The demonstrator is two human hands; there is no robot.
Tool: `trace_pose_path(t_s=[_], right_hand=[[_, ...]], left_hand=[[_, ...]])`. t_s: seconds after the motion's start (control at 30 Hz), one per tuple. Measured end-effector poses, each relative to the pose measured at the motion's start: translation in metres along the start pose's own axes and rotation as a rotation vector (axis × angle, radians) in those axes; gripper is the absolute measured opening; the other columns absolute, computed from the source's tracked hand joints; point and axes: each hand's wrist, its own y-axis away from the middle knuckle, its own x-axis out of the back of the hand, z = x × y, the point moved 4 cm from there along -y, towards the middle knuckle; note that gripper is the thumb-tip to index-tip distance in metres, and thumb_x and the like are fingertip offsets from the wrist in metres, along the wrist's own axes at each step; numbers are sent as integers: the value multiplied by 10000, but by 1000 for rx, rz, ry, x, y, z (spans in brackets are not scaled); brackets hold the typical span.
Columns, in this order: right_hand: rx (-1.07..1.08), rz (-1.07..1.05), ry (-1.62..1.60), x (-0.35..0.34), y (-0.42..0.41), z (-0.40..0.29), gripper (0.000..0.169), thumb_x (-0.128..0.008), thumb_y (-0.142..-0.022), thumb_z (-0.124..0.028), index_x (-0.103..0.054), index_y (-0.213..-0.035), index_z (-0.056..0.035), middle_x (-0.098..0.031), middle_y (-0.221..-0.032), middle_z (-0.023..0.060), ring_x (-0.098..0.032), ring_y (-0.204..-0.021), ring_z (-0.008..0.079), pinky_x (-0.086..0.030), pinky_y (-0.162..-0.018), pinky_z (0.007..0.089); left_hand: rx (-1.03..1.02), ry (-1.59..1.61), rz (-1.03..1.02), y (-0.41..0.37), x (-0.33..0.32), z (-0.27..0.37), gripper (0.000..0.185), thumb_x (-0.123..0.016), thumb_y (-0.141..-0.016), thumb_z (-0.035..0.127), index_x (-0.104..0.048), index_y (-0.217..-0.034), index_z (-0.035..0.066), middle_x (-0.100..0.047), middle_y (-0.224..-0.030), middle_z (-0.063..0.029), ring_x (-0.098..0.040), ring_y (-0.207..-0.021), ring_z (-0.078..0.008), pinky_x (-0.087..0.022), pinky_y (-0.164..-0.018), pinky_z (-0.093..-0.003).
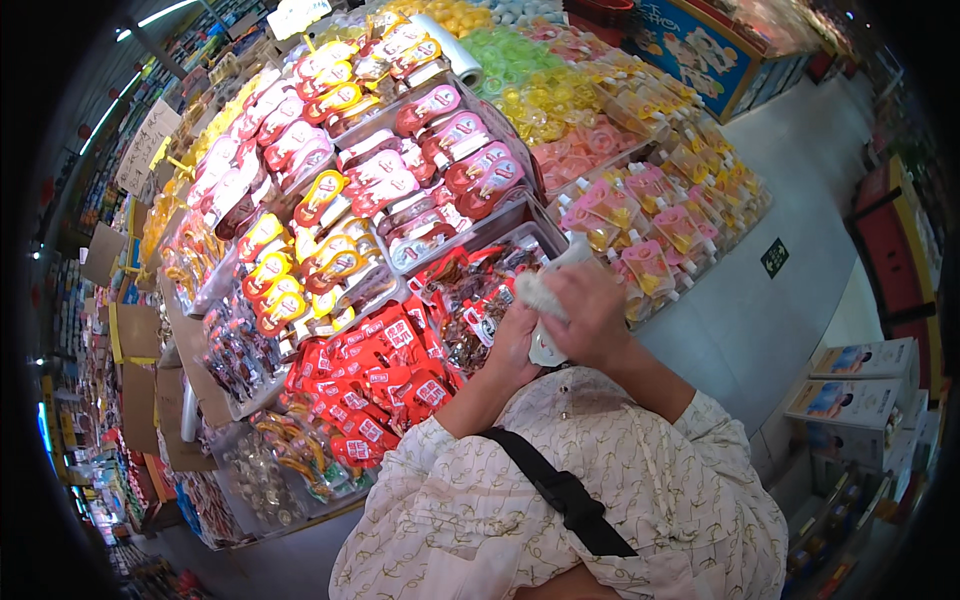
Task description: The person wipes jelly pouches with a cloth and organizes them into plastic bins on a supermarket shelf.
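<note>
My left hand (516, 341) and my right hand (589, 311) are close together in front of my chest, over the near edge of the snack display. A crumpled off-white cloth (541, 295) is pressed between them, with my right fingers around it. My left hand grips a smooth white object (546, 351) whose lower end shows below my palms; its kind is partly hidden by my hands. Just beyond my left hand lies a clear bin of dark wrapped snacks (484, 300). Red snack packets (371, 390) are heaped to its left.
Pink-lidded cups (386, 180) and yellow-lidded cups (330, 255) fill trays ahead. Spouted drink pouches (649, 217) and green jelly cups (506, 60) lie to the right. White boxes (847, 405) stand at far right, beside the grey floor (735, 300).
</note>
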Motion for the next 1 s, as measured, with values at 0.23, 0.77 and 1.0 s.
trace_pose_path(t_s=[0.23, 0.77, 1.0], right_hand=[[-576, 179, -370, 15, -4, 59, 249, -696, -810, -94, -619, -1029, -5, -652, -911, 112, -632, -819, 243, -501, -727, 334], [-764, 374, -988, 53, 14, 62, 187, -620, -871, -73, -609, -1043, -1, -637, -921, 30, -587, -797, 79, -493, -710, 235], [-804, 374, -988, 44, 23, 63, 186, -623, -873, -75, -607, -1045, -4, -636, -926, 18, -581, -809, 69, -489, -731, 237]], left_hand=[[73, -60, -165, 8, 13, -4, 278, -531, -984, 209, -494, -1201, 39, -614, -1112, -117, -651, -992, -201, -552, -853, -354], [-593, -1702, 267, -54, 60, 214, 505, -642, -720, 9, -523, -1203, 95, -647, -1027, -157, -653, -940, -229, -522, -790, -343], [-559, -2341, 379, -77, 75, 226, 489, -693, -687, 27, -626, -1157, 143, -574, -1131, -150, -571, -1057, -333, -453, -887, -442]])
